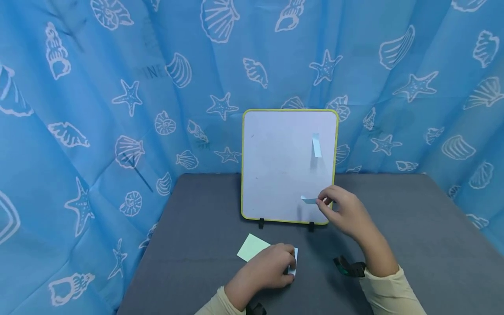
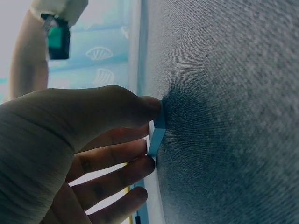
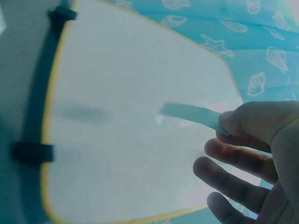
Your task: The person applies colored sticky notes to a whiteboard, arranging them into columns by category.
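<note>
Here, in the head view, the right hand (image 1: 348, 212) pinches a pale blue strip (image 1: 309, 201) at the lower right of the whiteboard (image 1: 281, 166), while the left hand (image 1: 269, 267) grips a blue paper pad (image 1: 296, 255) on the table (image 1: 197, 218), partly covering a green sheet (image 1: 252, 246). An upper strip (image 1: 316, 147) hangs on the whiteboard, its lower end apparently standing off the surface; a bump on that loose end could peel it away. Small black feet (image 1: 261, 223) support the whiteboard, so a hard push might tip it. The curtain (image 1: 222, 70) behind is folded blue cloth with white shells and starfish.

In the left wrist view, thumb and fingers hold the pad, a thin, straight-edged block, on the table's coarse grey weave; a slack grip could let it slide.

In the right wrist view, thumb and forefinger pinch one end of the narrow, bowed strip, the other fingers spread. Whether its far end touches the smooth, yellow-rimmed whiteboard cannot be told; being seemingly flexible, it could curl or stick askew.
</note>
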The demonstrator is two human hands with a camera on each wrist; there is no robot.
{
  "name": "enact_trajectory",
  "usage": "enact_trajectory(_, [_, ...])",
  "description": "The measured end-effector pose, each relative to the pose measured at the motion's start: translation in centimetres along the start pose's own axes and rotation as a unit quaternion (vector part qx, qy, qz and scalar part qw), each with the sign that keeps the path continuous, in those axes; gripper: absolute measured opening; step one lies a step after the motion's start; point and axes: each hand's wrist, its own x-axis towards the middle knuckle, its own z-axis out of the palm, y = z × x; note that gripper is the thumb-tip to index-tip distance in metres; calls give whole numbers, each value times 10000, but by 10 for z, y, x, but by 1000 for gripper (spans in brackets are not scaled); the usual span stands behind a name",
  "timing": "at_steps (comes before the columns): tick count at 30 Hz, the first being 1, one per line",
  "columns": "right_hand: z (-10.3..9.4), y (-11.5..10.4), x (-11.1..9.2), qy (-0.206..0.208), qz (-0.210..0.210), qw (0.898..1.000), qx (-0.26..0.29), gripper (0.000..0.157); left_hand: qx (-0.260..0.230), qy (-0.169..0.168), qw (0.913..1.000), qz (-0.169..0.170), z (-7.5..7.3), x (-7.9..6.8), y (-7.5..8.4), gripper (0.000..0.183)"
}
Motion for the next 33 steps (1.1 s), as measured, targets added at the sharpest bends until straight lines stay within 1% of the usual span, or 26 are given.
enact_trajectory(7, [-6,1,13,585,281,9970,-430,2,132,46,9999,99,4,2,1,9])
enact_trajectory(10, [-8,1,16,769,369,9948,-547,5,201,92,9996,158,6,2,2,10])
enact_trajectory(12, [-9,2,16,832,394,9939,-601,5,223,107,9995,202,7,3,2,10])
enact_trajectory(16, [-9,4,15,863,348,9934,-672,6,107,88,9997,208,7,2,-1,11])
enact_trajectory(19, [-8,4,18,894,283,9932,-686,6,2,175,9996,224,5,2,-4,13])
enact_trajectory(23, [-8,5,22,944,251,9924,-750,5,-180,426,9985,278,0,2,-9,16])
enact_trajectory(27, [-8,7,24,964,297,9912,-859,3,-725,659,9950,196,-8,4,-13,24])
enact_trajectory(30, [-8,7,25,946,255,9911,-904,5,-1093,993,9890,32,-19,7,-17,30])
enact_trajectory(33, [-6,7,26,941,127,9916,-881,5,-1201,1441,9822,-75,-30,12,-20,31])
